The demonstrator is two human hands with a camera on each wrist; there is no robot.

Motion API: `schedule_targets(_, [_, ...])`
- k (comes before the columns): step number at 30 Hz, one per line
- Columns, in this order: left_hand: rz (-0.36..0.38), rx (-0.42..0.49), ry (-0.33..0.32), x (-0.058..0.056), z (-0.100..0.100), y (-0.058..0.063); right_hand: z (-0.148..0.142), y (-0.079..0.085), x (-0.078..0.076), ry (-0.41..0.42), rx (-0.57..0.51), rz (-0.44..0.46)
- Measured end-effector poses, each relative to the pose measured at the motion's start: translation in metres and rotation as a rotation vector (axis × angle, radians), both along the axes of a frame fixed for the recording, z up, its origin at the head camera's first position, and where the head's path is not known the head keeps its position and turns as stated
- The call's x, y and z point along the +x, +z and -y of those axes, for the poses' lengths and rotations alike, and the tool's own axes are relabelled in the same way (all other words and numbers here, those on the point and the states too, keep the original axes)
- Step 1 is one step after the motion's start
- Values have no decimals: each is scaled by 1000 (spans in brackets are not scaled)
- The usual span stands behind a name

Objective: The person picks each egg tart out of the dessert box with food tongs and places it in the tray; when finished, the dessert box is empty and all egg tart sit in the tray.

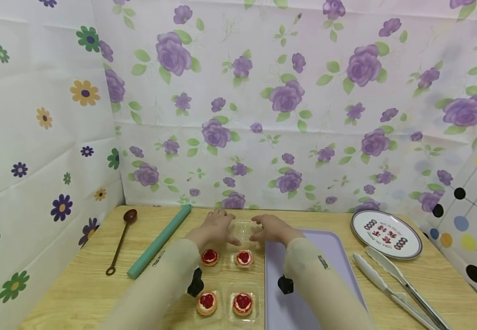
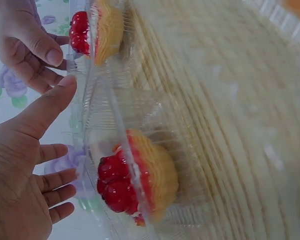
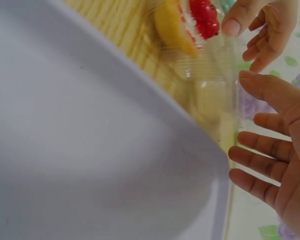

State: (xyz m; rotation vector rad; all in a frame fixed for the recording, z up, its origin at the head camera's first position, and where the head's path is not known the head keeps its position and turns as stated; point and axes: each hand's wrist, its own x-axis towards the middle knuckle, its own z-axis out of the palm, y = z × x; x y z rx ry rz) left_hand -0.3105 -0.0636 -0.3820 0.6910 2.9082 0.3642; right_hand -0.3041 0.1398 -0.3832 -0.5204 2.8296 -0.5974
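Note:
My left hand [image 1: 217, 228] and my right hand [image 1: 274, 229] reach to either side of a clear plastic lid [image 1: 243, 229], behind a tart [image 1: 244, 258] with glossy red topping in a clear box. In the left wrist view, the left hand [image 2: 32, 175] has its thumb and fingers spread, close to the transparent plastic around a tart [image 2: 157, 180]. The right hand [image 3: 285, 145] also spreads its fingers, beside the clear plastic and the tray corner in the right wrist view. Neither hand grips anything.
More boxed tarts [image 1: 243, 304] sit nearer on the wooden table [image 1: 77, 284]. A lilac tray [image 1: 304, 302] lies under the right forearm. A green rolling pin [image 1: 160, 241] and brown ladle [image 1: 121, 240] lie left; a round plate [image 1: 387, 234] and metal tongs [image 1: 401, 286] lie right.

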Motion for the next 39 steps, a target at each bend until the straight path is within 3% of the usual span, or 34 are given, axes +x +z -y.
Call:
schedule_targets(7, [-64, 48, -51, 2, 3, 6, -2, 17, 3, 47, -36, -74])
schedule_targets(14, [-95, 83, -84, 12, 7, 27, -5, 42, 10, 76, -47, -121])
schedule_targets(20, [-139, 124, -113, 24, 7, 47, -8, 66, 25, 91, -47, -156])
schedule_targets(26, [-162, 184, -149, 40, 5, 70, -13, 87, 44, 119, -88, -191])
schedule_targets(31, [-204, 263, -157, 62, 7, 84, -19, 99, 65, 145, -170, -221])
schedule_targets(39, [-322, 357, -227, 98, 11, 83, -28, 112, 113, 214, -244, -274])
